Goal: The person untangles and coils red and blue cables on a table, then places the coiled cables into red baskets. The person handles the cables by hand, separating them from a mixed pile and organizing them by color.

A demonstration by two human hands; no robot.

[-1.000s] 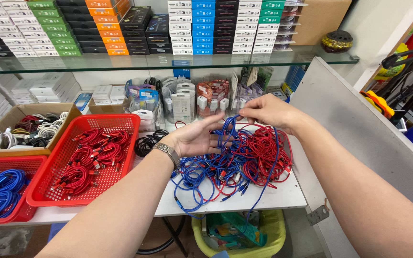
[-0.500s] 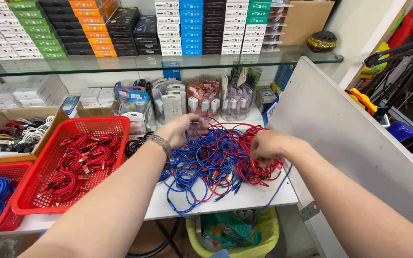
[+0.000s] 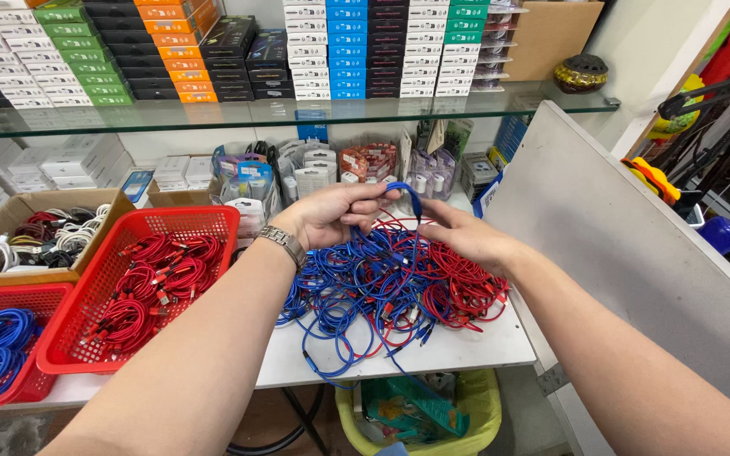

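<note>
The left hand [image 3: 331, 215] is closed around a blue cable [image 3: 407, 196], lifted just above the tangled pile of cables [image 3: 390, 287]; the right hand [image 3: 462, 236], fingers loosely curled, touches the same cable below.

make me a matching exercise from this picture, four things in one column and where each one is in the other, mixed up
Things:
1. blue cable
2. red basket
3. cardboard box
4. yellow bin

Places:
A. under the table
B. far left, full of white and dark cables
C. pinched between left hand and right hand
D. left of the loose pile, holding red cables

Pairs: 1-C, 2-D, 3-B, 4-A
</note>
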